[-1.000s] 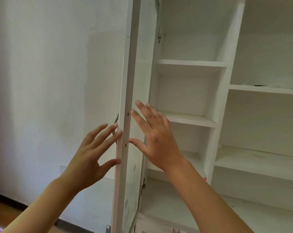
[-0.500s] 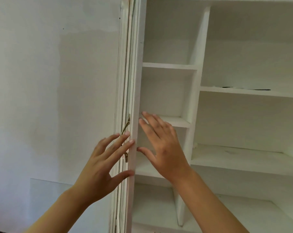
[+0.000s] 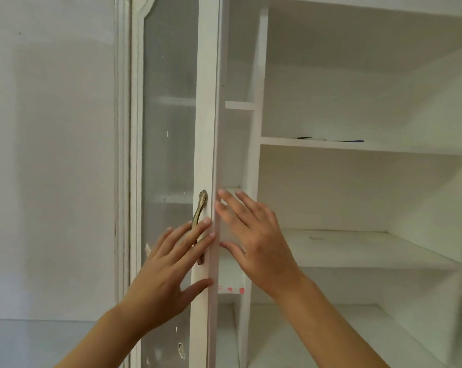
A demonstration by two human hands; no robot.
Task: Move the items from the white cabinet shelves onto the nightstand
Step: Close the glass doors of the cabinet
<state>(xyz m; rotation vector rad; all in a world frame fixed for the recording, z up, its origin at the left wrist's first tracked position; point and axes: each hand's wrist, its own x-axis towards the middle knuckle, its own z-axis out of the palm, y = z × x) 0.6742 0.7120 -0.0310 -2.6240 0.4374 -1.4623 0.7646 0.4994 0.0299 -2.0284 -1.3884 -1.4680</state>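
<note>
Door edge (image 3: 213,155) between both hands' spread fingers (image 3: 198,235) — touching.

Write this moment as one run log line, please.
left hand: open, flat on glass door | right hand: open at door edge | shelves: bare

The left hand (image 3: 168,274) covers the lower part of the brass handle (image 3: 200,211); both forearms run off the bottom edge.

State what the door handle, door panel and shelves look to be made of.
Door handle: likely brass-toned metal, dull golden sheen. Door panel: glass, shelves visible through it. Shelves: probably white-painted wood or board, matte, scuffed.
</note>
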